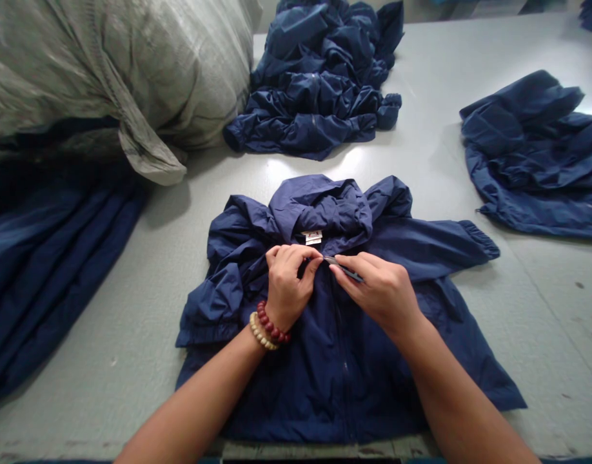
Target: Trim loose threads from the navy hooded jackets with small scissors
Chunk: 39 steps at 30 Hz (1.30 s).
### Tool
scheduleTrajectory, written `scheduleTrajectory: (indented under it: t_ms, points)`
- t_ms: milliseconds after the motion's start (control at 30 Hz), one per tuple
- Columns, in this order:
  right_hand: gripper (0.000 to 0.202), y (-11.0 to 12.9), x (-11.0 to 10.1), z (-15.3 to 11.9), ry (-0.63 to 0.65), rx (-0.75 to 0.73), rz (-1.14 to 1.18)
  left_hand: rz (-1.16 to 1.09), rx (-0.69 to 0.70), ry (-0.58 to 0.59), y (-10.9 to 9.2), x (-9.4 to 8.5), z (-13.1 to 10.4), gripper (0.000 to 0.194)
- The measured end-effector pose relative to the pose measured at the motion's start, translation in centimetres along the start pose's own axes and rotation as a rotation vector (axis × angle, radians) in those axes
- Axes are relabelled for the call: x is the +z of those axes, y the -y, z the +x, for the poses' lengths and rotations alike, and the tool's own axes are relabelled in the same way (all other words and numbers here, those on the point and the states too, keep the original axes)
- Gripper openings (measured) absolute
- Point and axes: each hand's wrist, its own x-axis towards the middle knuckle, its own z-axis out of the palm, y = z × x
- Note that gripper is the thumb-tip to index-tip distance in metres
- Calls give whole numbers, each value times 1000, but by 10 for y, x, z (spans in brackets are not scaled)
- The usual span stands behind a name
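Just below the jacket's (337,341) unreadable label (313,237), left fingers (313,252) pinch its neckline (335,245) and right fingers (353,261) pinch a slim tool (354,275).

Pale sack (180,64) upper left, crumpled navy heap (320,80) beside it; 1 navy bundle (532,158) mid-right.

Glare on tabletop (356,158), upper ctr; shadow nr sack (180,71); edges blurry
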Motion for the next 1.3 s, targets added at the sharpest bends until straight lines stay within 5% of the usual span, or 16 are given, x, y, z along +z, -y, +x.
scheduleTrajectory:
  t_ms: [333, 500, 633, 767, 1000, 1133, 1300]
  points:
    - [17, 0, 0, 1, 2, 38, 89, 7, 11, 0, 2, 1, 0, 12]
    - [29, -2, -3, 8, -114, 423, 462, -140, -74, -32, -1, -3, 1, 13]
    - [47, -3, 3, 11, 55, 689, 994, -368, -147, -33, -7, -3, 0, 14]
    - [42, 8, 8, 12, 164, 692, 1172, -512, -152, -21, -19, -4, -2, 14]
    - [40, 24, -11, 1, 94, 635, 1223, -545, -170, 46, -48, -8, -10, 18]
    - [41, 12, -36, -46, -25, 687, 1251, -643, -220, 235, -77, 21, -26, 22]
    - [37, -27, -81, -151, -297, 788, 1063, -682, -200, 514, -134, 104, -65, 24]
